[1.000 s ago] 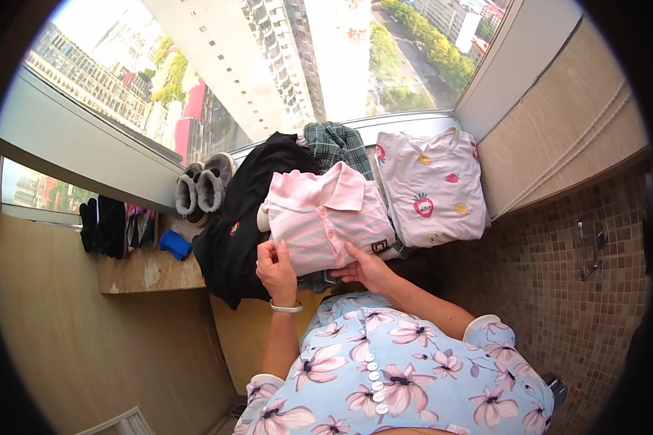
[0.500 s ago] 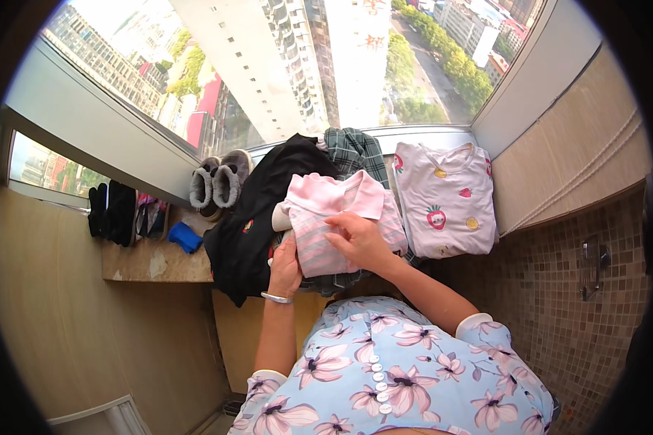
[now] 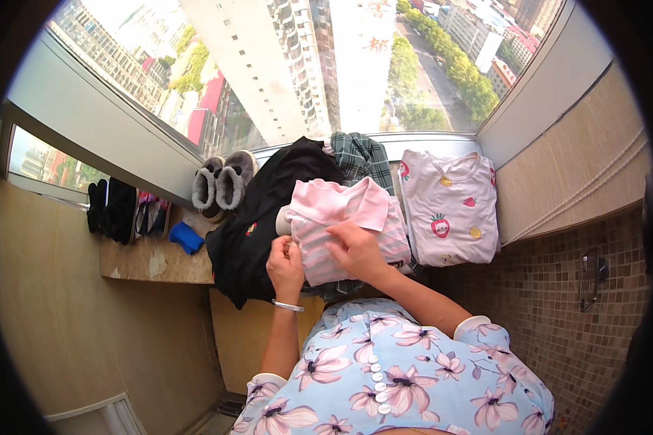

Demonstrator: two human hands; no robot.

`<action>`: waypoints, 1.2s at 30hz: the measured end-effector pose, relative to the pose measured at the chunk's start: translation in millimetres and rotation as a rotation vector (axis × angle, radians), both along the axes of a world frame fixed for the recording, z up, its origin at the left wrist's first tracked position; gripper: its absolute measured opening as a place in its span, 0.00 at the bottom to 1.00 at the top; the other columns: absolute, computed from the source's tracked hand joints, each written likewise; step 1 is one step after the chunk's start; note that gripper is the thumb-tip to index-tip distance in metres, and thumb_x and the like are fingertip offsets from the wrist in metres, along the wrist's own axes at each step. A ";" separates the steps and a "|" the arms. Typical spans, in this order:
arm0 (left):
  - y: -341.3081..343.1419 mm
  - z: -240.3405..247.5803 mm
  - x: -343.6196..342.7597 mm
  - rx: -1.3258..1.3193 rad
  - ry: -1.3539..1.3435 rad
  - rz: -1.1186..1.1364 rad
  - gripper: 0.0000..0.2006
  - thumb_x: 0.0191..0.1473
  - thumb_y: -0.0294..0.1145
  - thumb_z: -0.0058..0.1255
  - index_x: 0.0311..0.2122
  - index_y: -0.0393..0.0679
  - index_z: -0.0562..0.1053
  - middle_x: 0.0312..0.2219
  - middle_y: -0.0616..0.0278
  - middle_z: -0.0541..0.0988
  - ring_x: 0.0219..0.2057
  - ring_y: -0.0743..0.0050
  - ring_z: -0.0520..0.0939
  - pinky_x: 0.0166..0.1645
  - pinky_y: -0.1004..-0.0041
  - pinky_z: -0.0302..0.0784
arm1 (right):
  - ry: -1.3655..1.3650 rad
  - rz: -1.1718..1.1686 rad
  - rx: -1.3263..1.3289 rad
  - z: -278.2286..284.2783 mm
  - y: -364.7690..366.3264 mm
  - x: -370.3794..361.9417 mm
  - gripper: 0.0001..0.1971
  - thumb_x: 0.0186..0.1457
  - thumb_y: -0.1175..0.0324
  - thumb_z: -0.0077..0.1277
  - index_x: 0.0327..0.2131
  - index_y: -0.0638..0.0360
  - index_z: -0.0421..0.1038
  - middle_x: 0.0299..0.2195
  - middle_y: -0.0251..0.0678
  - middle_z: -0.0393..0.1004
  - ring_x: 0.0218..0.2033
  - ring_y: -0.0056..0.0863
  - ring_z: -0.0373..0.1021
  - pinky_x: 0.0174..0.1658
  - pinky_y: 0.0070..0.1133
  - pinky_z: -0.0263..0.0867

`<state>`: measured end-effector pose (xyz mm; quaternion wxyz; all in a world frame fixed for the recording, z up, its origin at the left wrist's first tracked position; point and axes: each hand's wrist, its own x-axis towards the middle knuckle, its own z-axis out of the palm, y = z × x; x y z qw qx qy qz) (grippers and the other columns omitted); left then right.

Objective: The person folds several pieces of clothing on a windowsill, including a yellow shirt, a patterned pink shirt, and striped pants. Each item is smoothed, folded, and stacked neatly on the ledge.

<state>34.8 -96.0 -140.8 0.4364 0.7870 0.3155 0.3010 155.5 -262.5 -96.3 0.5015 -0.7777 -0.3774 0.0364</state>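
A pink-and-grey striped collared shirt (image 3: 315, 250), folded into a compact bundle, lies in front of me on top of other clothes. Its plain pink collar (image 3: 368, 205) points away from me. My left hand (image 3: 286, 268), with a silver bangle on the wrist, is closed at the shirt's left edge, its fingertips pinching the fabric. Over the shirt's middle is my right hand (image 3: 360, 251), thumb and fingers apart and touching the cloth. Beneath and left spreads a black garment (image 3: 268, 185); a green plaid garment (image 3: 361, 154) shows behind.
A folded white fruit-print T-shirt (image 3: 453, 206) lies to the right. Grey fleece-lined shoes (image 3: 230, 187), a blue cloth item (image 3: 186, 238) and dark footwear (image 3: 120, 210) stand along the stone ledge (image 3: 141, 267) at left. Windows rise behind; a white cord (image 3: 573, 196) hangs at right.
My left hand has moved from holding the shirt's near left side to pinching its left edge. My right hand has shifted slightly nearer me over the shirt.
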 end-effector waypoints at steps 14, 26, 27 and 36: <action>0.3 42.3 33.7 -0.185 -0.257 0.072 0.06 0.67 0.28 0.55 0.42 0.38 0.79 0.28 0.69 0.80 0.26 0.86 0.74 0.31 0.79 0.71 | -0.397 -0.022 0.010 2.6 41.8 32.4 0.03 0.52 0.69 0.59 0.30 0.54 0.76 0.29 0.36 0.72 0.35 0.36 0.75 0.36 0.33 0.69; 26.1 16.6 87.8 0.270 0.184 0.048 0.30 0.60 0.43 0.63 0.60 0.36 0.69 0.44 0.46 0.76 0.45 0.45 0.79 0.52 0.55 0.76 | -0.648 0.167 -0.017 -8.8 14.5 9.0 0.14 0.49 0.66 0.61 0.40 0.58 0.80 0.44 0.34 0.77 0.51 0.34 0.72 0.55 0.34 0.65; 32.6 10.6 90.0 0.261 0.191 0.052 0.28 0.60 0.44 0.63 0.58 0.37 0.71 0.43 0.46 0.77 0.45 0.44 0.80 0.51 0.54 0.77 | -0.645 0.175 -0.030 -9.0 11.9 7.7 0.14 0.48 0.67 0.61 0.41 0.58 0.80 0.44 0.34 0.77 0.51 0.34 0.72 0.55 0.34 0.65; 70.4 7.8 104.9 -0.049 0.096 -0.087 0.14 0.62 0.39 0.60 0.34 0.36 0.82 0.27 0.54 0.83 0.27 0.64 0.82 0.37 0.64 0.77 | -0.452 0.180 -0.059 -4.2 -0.5 51.4 0.11 0.49 0.72 0.59 0.39 0.52 0.80 0.43 0.31 0.80 0.52 0.33 0.72 0.58 0.34 0.62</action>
